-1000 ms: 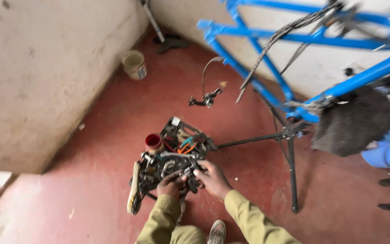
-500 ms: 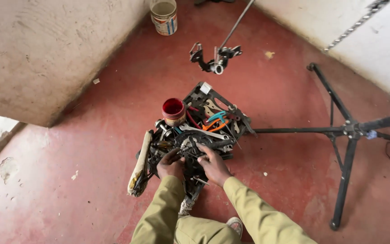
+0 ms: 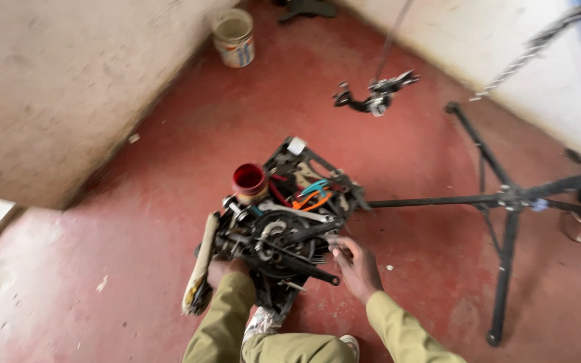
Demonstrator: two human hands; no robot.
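Down low, near the camera, two green sleeves (image 3: 230, 323) reach out to a black tool tray (image 3: 280, 232) on the red floor (image 3: 102, 269). The left hand (image 3: 226, 267) is pushed in at the near edge of the tray, and most of it is hidden by the tools, so I cannot tell if it grips anything. The right hand (image 3: 358, 269) lies at the tray's right side with its fingers spread and loose, touching the end of a dark bar (image 3: 307, 267), not closed on it. The tools lie piled on each other, likely so they all stay in one spot. A pale stick (image 3: 200, 269) leans along the tray's left side. A red cup (image 3: 249, 181) stands upright at the far left of the tray. Past it, a black stand (image 3: 506, 202) spreads its legs wide, likely to stay steady. A small metal part (image 3: 374, 97) hangs on a cable. Far off, a can (image 3: 234, 37) sits by the wall (image 3: 55, 87).
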